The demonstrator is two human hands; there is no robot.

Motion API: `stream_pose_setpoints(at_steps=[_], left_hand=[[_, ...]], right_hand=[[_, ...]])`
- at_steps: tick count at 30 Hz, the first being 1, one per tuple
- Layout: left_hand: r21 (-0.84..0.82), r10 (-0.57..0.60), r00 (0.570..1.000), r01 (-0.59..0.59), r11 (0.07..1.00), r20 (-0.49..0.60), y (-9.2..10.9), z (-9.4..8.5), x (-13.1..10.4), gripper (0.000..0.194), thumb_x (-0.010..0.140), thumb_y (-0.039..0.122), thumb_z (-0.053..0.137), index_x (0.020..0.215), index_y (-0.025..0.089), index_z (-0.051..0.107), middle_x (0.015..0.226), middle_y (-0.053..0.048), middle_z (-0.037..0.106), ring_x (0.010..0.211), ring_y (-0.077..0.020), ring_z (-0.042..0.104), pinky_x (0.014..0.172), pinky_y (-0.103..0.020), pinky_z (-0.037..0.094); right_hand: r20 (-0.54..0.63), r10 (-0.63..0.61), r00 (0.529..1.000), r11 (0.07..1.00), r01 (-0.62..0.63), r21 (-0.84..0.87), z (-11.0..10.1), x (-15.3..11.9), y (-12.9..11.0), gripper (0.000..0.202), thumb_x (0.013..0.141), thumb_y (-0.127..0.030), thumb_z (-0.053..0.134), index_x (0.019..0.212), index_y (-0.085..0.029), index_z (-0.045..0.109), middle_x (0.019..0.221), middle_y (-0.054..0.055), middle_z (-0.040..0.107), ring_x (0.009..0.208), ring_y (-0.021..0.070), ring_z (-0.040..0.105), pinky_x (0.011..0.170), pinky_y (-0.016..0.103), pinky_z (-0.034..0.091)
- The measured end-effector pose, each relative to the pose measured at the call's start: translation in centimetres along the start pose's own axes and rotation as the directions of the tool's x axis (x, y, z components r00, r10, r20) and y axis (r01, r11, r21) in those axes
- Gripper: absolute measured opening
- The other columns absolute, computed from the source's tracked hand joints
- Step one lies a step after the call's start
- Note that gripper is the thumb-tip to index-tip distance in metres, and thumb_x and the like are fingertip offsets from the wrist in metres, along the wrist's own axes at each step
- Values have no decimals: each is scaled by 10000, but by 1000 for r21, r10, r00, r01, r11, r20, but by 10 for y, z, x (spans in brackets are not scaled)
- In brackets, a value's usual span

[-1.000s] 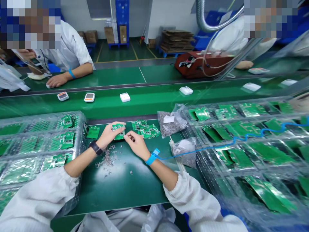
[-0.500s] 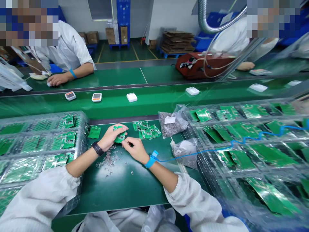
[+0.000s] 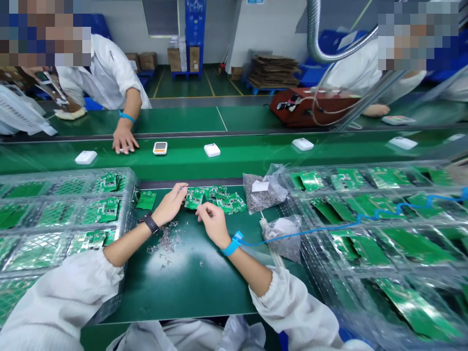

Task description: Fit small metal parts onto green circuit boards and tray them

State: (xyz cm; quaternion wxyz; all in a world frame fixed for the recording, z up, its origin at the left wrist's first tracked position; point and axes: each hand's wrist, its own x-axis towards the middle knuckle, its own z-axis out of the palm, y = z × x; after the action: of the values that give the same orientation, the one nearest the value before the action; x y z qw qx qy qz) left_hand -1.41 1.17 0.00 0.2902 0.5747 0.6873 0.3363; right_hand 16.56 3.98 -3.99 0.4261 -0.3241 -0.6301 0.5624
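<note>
My left hand (image 3: 171, 204) has its fingers stretched out, the tips beside the left edge of a green circuit board (image 3: 193, 198). That board lies against a loose pile of circuit boards (image 3: 228, 201). My right hand (image 3: 215, 225) is closed with curled fingers, thumb and forefinger together just below the board's lower right corner; whatever is between them is too small to make out. Beneath my left wrist, small metal pieces (image 3: 167, 240) are scattered on the green work surface (image 3: 175, 287). A single circuit board (image 3: 146, 200) rests left of my left hand.
Clear trays of circuit boards flank me, one left (image 3: 126, 214) and one right (image 3: 325, 229). Two bags of small parts (image 3: 263, 194) stand right of the pile. A blue cord (image 3: 310, 228) runs from my right wristband. Beyond, a co-worker's hand (image 3: 125, 139) reaches onto the belt (image 3: 252, 155) carrying white devices.
My left hand has let go of the circuit board, which now lies beside the pile. My right hand has shifted slightly right. The co-worker's hand has reached forward onto the belt.
</note>
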Motion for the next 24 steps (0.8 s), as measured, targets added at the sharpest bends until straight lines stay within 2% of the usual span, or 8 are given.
stream_pose_setpoints(at_steps=[2, 4, 6, 9, 11, 14, 17, 24], left_hand=[[354, 42, 999, -32, 935, -19, -5, -2, -2, 506, 1025, 435, 391, 1460, 196, 487, 1303, -151, 616, 1208, -317, 579, 1043, -499, 458], [658, 55, 997, -11, 753, -47, -9, -4, -4, 551, 983, 307, 451, 1526, 221, 433, 1416, -181, 538, 1315, -379, 488, 1089, -602, 388], [809, 13, 997, 58, 585, -81, -12, -8, -5, 607, 962, 220, 426, 1566, 254, 386, 1475, -195, 484, 1342, -410, 448, 1067, -672, 373], [865, -90, 991, 132, 485, -100, -12, -16, -5, 599, 969, 197, 357, 1567, 222, 385, 1452, -225, 487, 1274, -419, 482, 966, -669, 455], [861, -157, 982, 168, 481, -104, -11, -19, -3, 585, 968, 204, 347, 1549, 207, 413, 1420, -235, 502, 1228, -419, 502, 898, -640, 500], [843, -217, 971, 202, 498, -105, -13, -21, 0, 589, 950, 201, 378, 1536, 231, 432, 1429, -241, 490, 1228, -426, 496, 868, -628, 512], [831, -243, 963, 231, 506, -119, -18, -21, 1, 595, 942, 203, 398, 1534, 252, 436, 1442, -242, 472, 1240, -442, 483, 871, -648, 496], [815, -126, 986, 164, 556, -113, -18, -23, 6, 584, 934, 189, 406, 1517, 217, 434, 1393, -226, 494, 1227, -404, 481, 895, -555, 508]], right_hand=[[-129, 36, 991, 997, -27, 73, -2, 4, 4, 358, 944, -470, 590, 699, -211, 614, 588, -16, 584, 563, 138, 536, 577, 266, 417], [-268, 98, 959, 985, -54, 166, -3, 8, 9, 374, 942, -529, 586, 743, -213, 601, 577, -22, 586, 543, 135, 536, 560, 262, 427], [-375, 160, 913, 967, -69, 245, -5, 12, 14, 407, 935, -587, 575, 770, -215, 574, 566, -23, 598, 520, 131, 534, 543, 259, 434], [-396, 218, 892, 948, -97, 302, -5, 13, 18, 426, 947, -617, 537, 851, -204, 584, 655, 14, 681, 550, 133, 579, 559, 260, 459], [-292, 226, 929, 951, -145, 275, -5, 10, 16, 418, 977, -594, 489, 935, -197, 613, 716, 36, 716, 578, 142, 605, 563, 262, 463], [39, 126, 991, 992, -127, 20, -4, 4, 10, 308, 983, -477, 535, 959, -200, 666, 774, 42, 725, 654, 157, 628, 609, 272, 472], [317, -2, 948, 953, 98, -287, -4, -2, 4, 116, 926, -281, 655, 996, -214, 719, 888, 38, 705, 784, 166, 626, 736, 292, 481], [414, -38, 909, 853, 245, -460, -8, -2, 7, 67, 953, -197, 664, 903, -199, 709, 861, 31, 615, 817, 169, 595, 767, 291, 456]])
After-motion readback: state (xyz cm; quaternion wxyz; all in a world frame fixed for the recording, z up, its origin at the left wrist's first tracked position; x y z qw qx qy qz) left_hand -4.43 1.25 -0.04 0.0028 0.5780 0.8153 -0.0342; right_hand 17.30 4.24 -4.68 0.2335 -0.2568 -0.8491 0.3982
